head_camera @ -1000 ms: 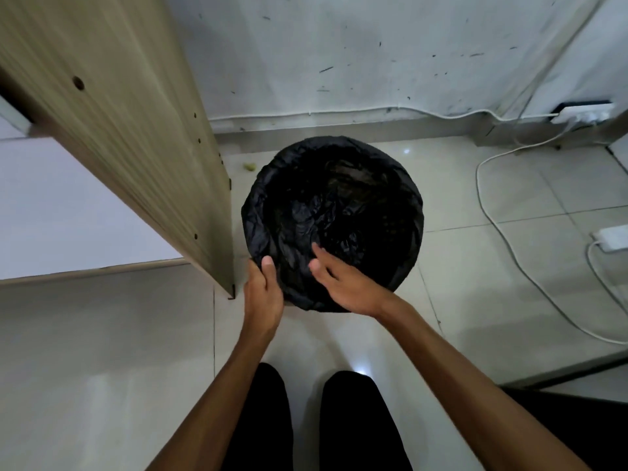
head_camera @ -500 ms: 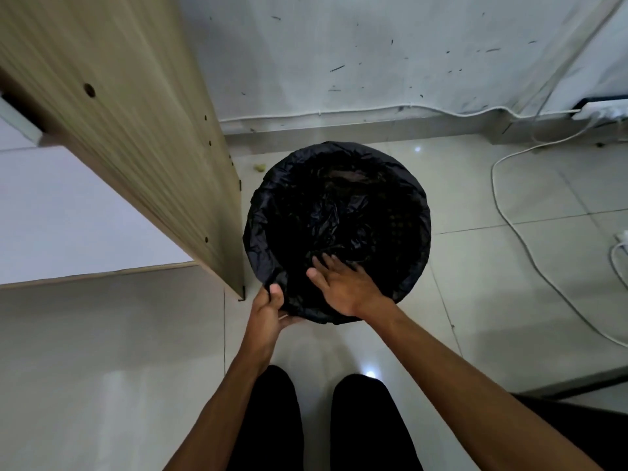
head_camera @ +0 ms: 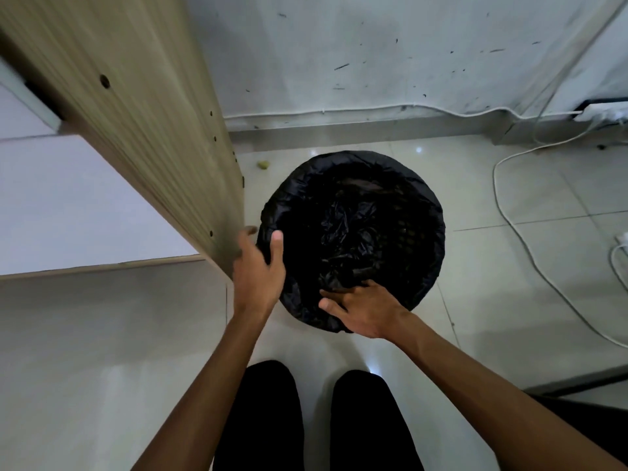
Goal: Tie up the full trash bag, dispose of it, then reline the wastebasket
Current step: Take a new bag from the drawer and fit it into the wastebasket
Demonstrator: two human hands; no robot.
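A round wastebasket stands on the floor, lined with a black trash bag whose edge is folded over the rim all the way round. My left hand is at the left side of the rim, its thumb lying on the plastic and its fingers outside, blurred. My right hand rests on the near edge, fingers spread and reaching down into the crumpled liner. The basket's own wall is hidden under the bag.
A wooden desk side panel stands close to the left of the basket. White cables run over the tiled floor at the right, from a power strip by the wall. A small scrap lies behind the panel. My legs are below.
My left hand has gone from the near-left rim up along the left side. My right hand has stayed at the near edge, reaching deeper into the liner. The camera has pulled back a little.
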